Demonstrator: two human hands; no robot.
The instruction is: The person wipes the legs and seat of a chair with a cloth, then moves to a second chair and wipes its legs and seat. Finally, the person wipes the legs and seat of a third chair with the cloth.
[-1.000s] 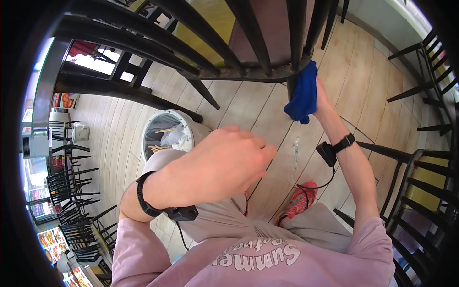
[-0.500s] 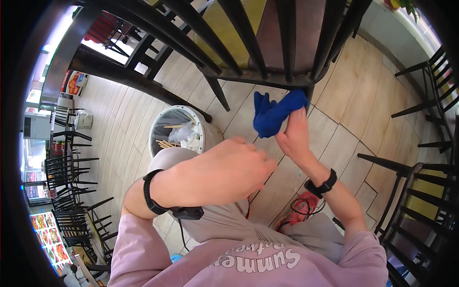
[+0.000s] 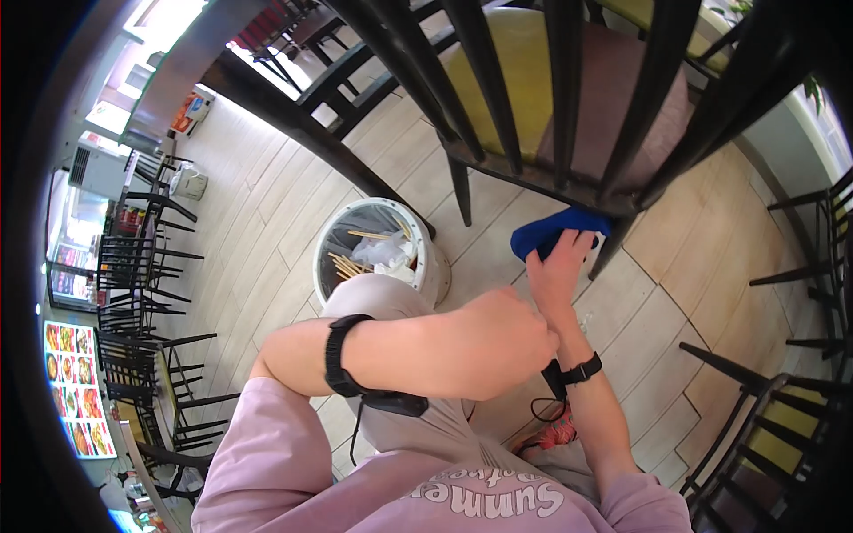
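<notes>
My right hand (image 3: pixel 558 266) is closed on a blue cloth (image 3: pixel 542 236), right below the rear edge of a dark wooden chair (image 3: pixel 569 189). The cloth appears to touch the chair near the top of its leg; exact contact is hard to tell. That chair has a slatted back and a yellow and brown seat. My left hand (image 3: pixel 502 342) is a fist, back turned up, in front of my right forearm. Its fingertips are hidden, so whether anything is inside cannot be seen. Black bands with small devices sit on both wrists.
A white bin (image 3: pixel 426 258) holding wooden chopsticks, tissues and plastic stands by my left knee. A dark table leg (image 3: pixel 293 133) slants behind it. Another chair (image 3: pixel 782 417) stands at right, and stacked chairs (image 3: pixel 142 284) line the left side over the tiled floor (image 3: pixel 258 222).
My right hand has pushed the blue cloth up against the chair's underside, the cloth now more bunched. My left fist has shifted right, nearer the right forearm. The view has turned slightly.
</notes>
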